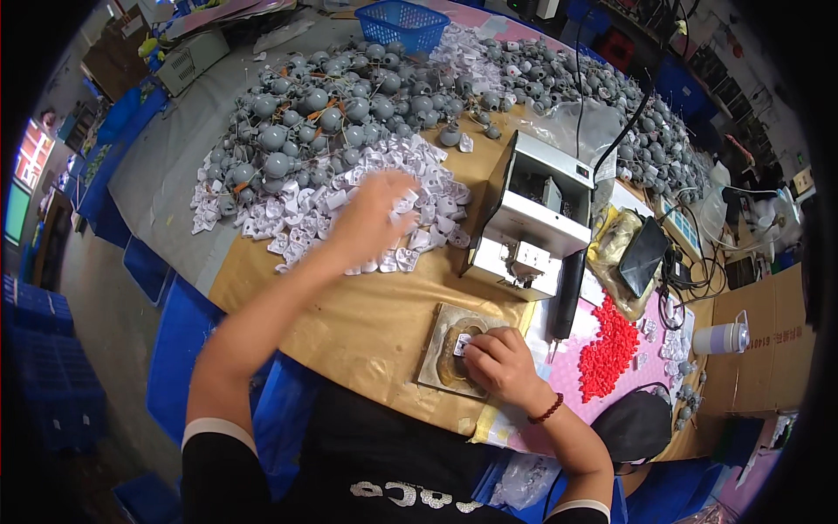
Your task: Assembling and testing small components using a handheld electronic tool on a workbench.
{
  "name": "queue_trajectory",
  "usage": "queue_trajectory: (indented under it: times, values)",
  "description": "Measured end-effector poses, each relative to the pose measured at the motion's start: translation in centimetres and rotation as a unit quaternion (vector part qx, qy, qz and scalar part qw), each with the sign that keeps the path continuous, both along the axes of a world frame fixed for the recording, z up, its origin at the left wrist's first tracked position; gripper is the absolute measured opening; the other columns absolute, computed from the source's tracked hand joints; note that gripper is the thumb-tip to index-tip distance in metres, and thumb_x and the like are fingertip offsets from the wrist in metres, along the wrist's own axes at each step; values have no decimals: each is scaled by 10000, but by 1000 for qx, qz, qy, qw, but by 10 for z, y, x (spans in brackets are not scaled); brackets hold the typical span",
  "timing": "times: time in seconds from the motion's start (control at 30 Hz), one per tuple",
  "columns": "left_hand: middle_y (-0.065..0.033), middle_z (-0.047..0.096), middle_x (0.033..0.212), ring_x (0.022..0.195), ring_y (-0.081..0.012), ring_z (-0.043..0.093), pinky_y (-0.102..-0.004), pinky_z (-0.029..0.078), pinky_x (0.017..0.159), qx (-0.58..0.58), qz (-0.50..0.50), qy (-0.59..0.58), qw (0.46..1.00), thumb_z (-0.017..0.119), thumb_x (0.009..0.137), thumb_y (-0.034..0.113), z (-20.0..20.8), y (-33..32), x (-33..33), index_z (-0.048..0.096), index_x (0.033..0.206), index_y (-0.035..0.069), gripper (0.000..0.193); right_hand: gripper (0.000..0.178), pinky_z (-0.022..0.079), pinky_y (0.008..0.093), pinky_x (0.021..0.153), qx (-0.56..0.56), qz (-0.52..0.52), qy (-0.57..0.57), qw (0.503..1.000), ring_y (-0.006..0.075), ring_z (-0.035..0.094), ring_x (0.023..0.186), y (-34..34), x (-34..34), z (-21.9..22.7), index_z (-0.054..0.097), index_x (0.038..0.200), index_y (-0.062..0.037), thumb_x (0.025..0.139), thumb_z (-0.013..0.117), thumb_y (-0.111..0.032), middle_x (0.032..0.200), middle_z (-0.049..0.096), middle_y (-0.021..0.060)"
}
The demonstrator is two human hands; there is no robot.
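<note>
My left hand point(375, 214) is stretched out over a heap of small white plastic parts point(301, 218). It is smeared by motion, so I cannot tell whether its fingers hold any of them. At the front of the table my right hand point(504, 367), with a beaded bracelet on the wrist, is closed in a pinch. Its fingertips grip a small white plastic part point(461, 344) over a square metal block point(429, 370) with a brownish rounded holder point(449, 362) on it. The fingers hide some of the holder.
Grey round parts point(275, 138) with wires lie piled behind the white heap, near a blue basket point(403, 26). A metal machine point(532, 218) stands right of centre, a black soldering iron point(569, 301) beside it. Small red pieces point(609, 349) cover a pink mat; a bottle point(720, 338) stands farther right.
</note>
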State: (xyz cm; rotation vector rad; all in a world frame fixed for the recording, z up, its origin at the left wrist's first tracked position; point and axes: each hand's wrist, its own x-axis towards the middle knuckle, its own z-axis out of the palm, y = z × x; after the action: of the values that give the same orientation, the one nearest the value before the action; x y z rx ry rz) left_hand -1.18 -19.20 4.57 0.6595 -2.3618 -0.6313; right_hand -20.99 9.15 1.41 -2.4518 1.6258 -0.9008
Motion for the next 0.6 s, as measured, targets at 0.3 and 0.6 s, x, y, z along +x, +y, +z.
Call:
queue_trajectory:
  times: [0.3, 0.6]
  values:
    - [-166, 639, 1254, 1222, -403, 553, -497, 508, 990, -167, 295, -260, 904, 834, 821, 249, 30, -145, -36, 663, 1313, 102, 541, 346, 500, 434, 924, 48, -57, -40, 996, 299, 620, 1061, 10, 14, -3, 721, 1111, -54, 777, 805, -83, 1144, 686, 86]
    - [-121, 701, 1152, 1035, -283, 689, -382, 537, 936, -185, 105, 43, 976, 705, 879, 143, 97, -114, -23, 729, 1179, 66, 311, 356, 494, 433, 889, 6, -81, -32, 996, 303, 619, 1059, 7, 18, -12, 707, 1090, -84, 756, 829, -70, 1122, 674, 77]
